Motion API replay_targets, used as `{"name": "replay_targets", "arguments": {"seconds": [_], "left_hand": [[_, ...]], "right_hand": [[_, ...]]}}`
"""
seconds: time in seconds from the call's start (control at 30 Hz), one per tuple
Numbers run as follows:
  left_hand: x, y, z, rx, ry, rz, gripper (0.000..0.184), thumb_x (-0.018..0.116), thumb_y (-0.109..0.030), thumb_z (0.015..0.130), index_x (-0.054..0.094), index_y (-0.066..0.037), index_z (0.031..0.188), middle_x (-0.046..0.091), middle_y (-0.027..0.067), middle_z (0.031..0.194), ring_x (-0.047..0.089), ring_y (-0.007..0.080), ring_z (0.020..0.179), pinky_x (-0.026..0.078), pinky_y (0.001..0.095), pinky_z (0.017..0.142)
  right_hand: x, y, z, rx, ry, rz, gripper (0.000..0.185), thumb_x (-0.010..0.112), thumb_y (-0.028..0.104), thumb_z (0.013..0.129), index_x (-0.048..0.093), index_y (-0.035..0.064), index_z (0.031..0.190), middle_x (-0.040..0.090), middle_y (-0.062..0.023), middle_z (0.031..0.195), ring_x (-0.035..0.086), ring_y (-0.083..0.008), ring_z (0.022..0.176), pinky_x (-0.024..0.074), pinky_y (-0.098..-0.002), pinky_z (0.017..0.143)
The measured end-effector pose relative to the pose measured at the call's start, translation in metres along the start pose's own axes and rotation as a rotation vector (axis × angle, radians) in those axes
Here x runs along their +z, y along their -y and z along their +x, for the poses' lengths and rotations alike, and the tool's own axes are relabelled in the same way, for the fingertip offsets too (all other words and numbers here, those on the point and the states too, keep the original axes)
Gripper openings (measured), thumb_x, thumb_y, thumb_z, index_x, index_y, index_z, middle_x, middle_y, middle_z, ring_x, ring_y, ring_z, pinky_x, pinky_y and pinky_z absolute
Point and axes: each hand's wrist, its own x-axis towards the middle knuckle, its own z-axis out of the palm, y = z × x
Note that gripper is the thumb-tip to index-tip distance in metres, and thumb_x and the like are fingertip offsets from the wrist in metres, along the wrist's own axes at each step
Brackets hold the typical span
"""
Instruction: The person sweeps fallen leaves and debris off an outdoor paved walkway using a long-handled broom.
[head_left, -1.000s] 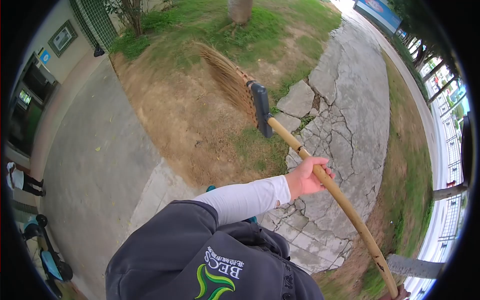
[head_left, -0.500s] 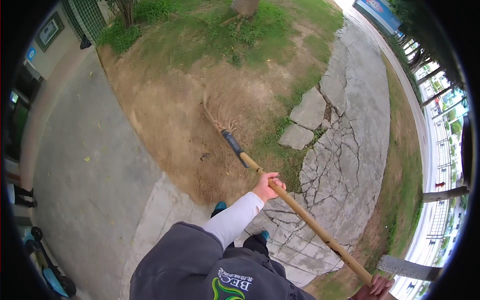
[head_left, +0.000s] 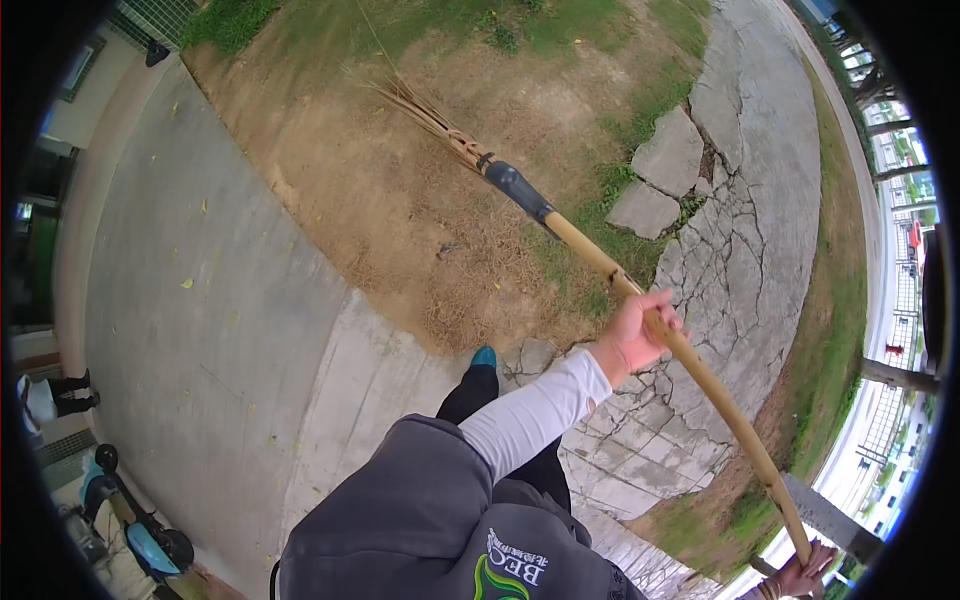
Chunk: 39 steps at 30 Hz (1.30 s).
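A long twig broom (head_left: 722, 402) with a bamboo handle slants across the view, from lower right to upper left. My left hand (head_left: 642, 332), in a white sleeve, is wrapped around the middle of the handle. At the handle's end, low on the right, my right hand (head_left: 803, 573) grips it. A black wrapped collar (head_left: 515, 188) joins the handle to the twigs (head_left: 425, 112), which point over the dirt in a narrow bundle. Whether the twig tips touch the ground I cannot tell.
Bare dirt (head_left: 350, 190) with dry debris lies ahead, edged by grass. A concrete path (head_left: 200, 300) runs along the left, where a blue scooter (head_left: 145, 540) and a person (head_left: 55, 398) are. Cracked paving (head_left: 720, 250) with loose slabs (head_left: 668, 150) is on the right, near a trunk (head_left: 825, 515).
The twigs were fanned out over the dirt and now form a narrow bundle nearer the top. Both hands, still on the handle, appear farther right. The view has shifted, and one foot shows farther forward.
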Motion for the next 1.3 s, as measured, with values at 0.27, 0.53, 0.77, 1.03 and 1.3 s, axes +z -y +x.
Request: {"name": "replay_targets", "arguments": {"seconds": [0.27, 0.53, 0.77, 1.03, 1.3], "left_hand": [[-0.151, -0.081, -0.135, 0.276, -0.220, -0.203, 0.029, 0.048, -0.012, 0.076, 0.033, -0.011, 0.052, 0.034, -0.0002, 0.048, 0.040, 0.0124, 0.049, 0.032, 0.0429, 0.087], [-0.138, 0.061, -0.228, 0.011, -0.358, -0.073, 0.019, 0.047, -0.011, 0.078, 0.040, -0.007, 0.061, 0.041, 0.0033, 0.055, 0.045, 0.0189, 0.067, 0.032, 0.0400, 0.086], [-0.086, 0.076, -0.221, -0.039, -0.066, 0.236, 0.022, 0.049, -0.018, 0.080, 0.043, -0.008, 0.062, 0.043, 0.0028, 0.061, 0.045, 0.0225, 0.079, 0.035, 0.0397, 0.080], [-0.180, -0.093, -0.234, 0.350, -0.426, -0.075, 0.027, 0.052, -0.015, 0.077, 0.036, -0.011, 0.055, 0.036, -0.0006, 0.047, 0.040, 0.0140, 0.047, 0.037, 0.0429, 0.079], [-0.173, -0.034, -0.317, 0.144, -0.594, -0.295, 0.023, 0.052, -0.011, 0.073, 0.036, -0.011, 0.057, 0.037, 0.0026, 0.051, 0.042, 0.0184, 0.057, 0.037, 0.0424, 0.077]], "right_hand": [[0.037, -0.137, -0.044, 0.174, 0.085, -0.029, 0.017, 0.035, 0.012, 0.087, 0.044, -0.0002, 0.080, 0.025, 0.0035, 0.042, 0.022, -0.0053, 0.032, 0.0264, -0.0189, 0.038], [-0.122, 0.004, -0.132, 0.114, -0.152, 0.121, 0.024, 0.032, 0.012, 0.089, 0.044, -0.0075, 0.090, 0.025, 0.0024, 0.044, 0.022, -0.0046, 0.033, 0.0231, -0.0172, 0.035], [-0.129, 0.061, -0.159, 0.030, -0.246, 0.263, 0.020, 0.037, 0.009, 0.085, 0.043, -0.0097, 0.089, 0.025, 0.0020, 0.040, 0.023, -0.0061, 0.034, 0.0236, -0.0166, 0.038], [0.080, -0.111, -0.218, 0.093, 0.116, -0.001, 0.019, 0.032, 0.008, 0.086, 0.047, -0.0021, 0.080, 0.024, 0.0042, 0.043, 0.022, -0.0044, 0.036, 0.0253, -0.0181, 0.044], [-0.031, -0.046, -0.182, 0.256, -0.196, -0.486, 0.048, 0.047, 0.048, 0.074, 0.049, 0.0045, 0.094, 0.035, 0.0019, 0.051, 0.033, -0.0082, 0.044, 0.0325, -0.0250, 0.049]]}}
